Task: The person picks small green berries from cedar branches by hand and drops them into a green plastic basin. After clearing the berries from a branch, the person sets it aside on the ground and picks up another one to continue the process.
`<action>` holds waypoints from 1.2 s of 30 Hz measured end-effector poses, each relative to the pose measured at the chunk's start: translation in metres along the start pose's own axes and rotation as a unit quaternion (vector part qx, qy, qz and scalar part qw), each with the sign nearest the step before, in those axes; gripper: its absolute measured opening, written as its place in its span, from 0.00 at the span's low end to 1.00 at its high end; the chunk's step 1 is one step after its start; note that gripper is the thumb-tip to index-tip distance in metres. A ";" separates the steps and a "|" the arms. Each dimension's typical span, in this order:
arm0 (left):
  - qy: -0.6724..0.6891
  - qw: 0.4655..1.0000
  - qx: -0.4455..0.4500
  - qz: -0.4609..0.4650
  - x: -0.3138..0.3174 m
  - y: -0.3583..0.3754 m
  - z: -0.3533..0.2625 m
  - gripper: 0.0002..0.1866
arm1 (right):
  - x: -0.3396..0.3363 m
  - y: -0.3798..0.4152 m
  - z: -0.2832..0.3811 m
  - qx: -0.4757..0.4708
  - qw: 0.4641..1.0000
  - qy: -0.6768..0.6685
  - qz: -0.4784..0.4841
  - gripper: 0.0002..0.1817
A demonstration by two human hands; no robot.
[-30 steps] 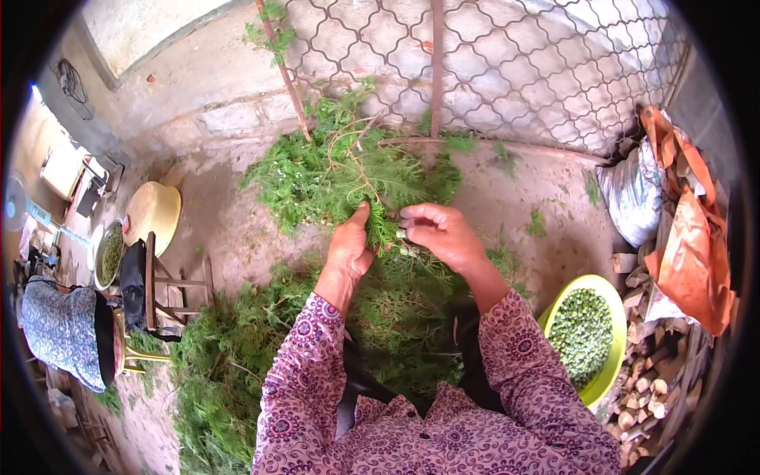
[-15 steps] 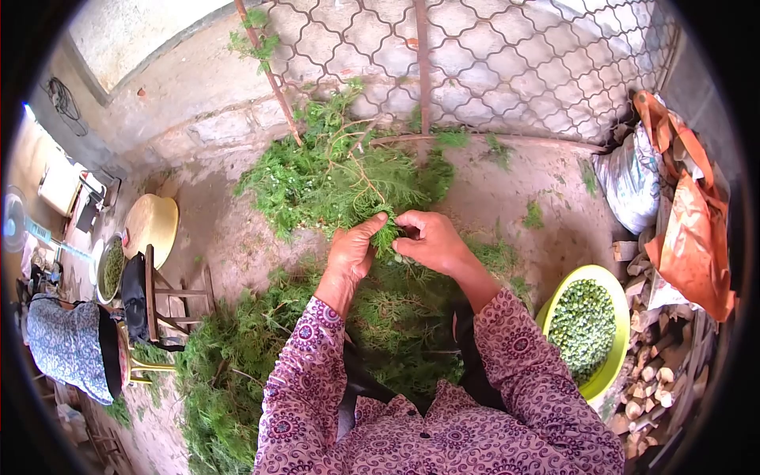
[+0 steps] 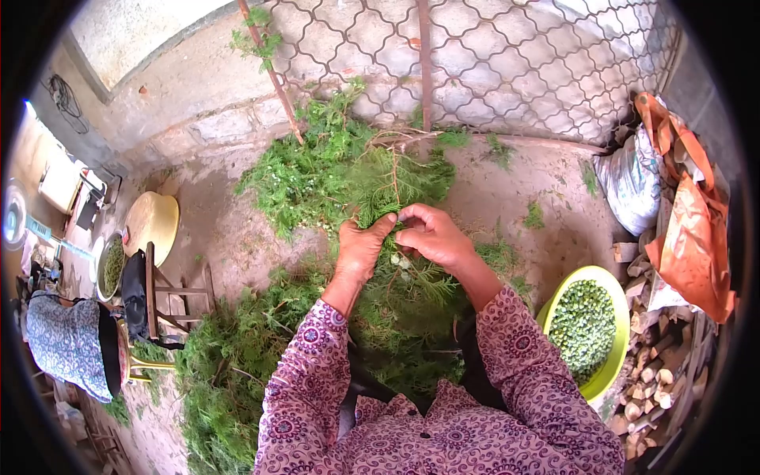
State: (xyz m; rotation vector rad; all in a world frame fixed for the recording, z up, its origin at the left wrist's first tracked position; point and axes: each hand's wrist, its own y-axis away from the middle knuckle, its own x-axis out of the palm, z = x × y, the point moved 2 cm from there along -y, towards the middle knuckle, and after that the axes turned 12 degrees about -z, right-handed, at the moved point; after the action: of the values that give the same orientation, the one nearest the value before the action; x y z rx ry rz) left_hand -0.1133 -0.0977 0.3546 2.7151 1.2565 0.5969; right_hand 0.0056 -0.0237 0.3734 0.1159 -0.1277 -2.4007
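Note:
My left hand (image 3: 362, 247) is closed around a leafy evergreen branch (image 3: 396, 176), whose brown stem stretches away toward the mesh. Close beside it, my right hand (image 3: 437, 237) pinches at the foliage of the same branch; its fingertips partly hide what is between them. Pale greenish cones (image 3: 396, 260) show among the sprigs just below my hands. Beyond them lies a heap of cut evergreen branches (image 3: 297, 178). More greenery (image 3: 237, 348) spreads over the floor at left and across my lap.
A yellow-green basin (image 3: 625, 348) of small green cones stands at my right, by stacked firewood (image 3: 653, 388) and an orange bag (image 3: 693, 245). At left are a wooden chair (image 3: 180, 305), a round yellow tub (image 3: 168, 226) and another person (image 3: 67, 340). Metal mesh (image 3: 491, 71) lines the wall.
The branch stem has swung to a more upright line. My left hand has shifted slightly right, and cones now show below my fingers.

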 end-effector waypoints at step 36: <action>0.057 0.993 0.092 -0.047 -0.018 -0.018 0.003 0.12 | -0.006 0.008 0.000 0.033 0.987 -0.126 0.093 0.11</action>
State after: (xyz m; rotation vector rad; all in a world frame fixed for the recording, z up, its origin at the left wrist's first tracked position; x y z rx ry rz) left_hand -0.1354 -0.0996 0.3418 2.7817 1.5305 0.6638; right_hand 0.0149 -0.0258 0.3751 -0.1649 -0.3209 -2.2156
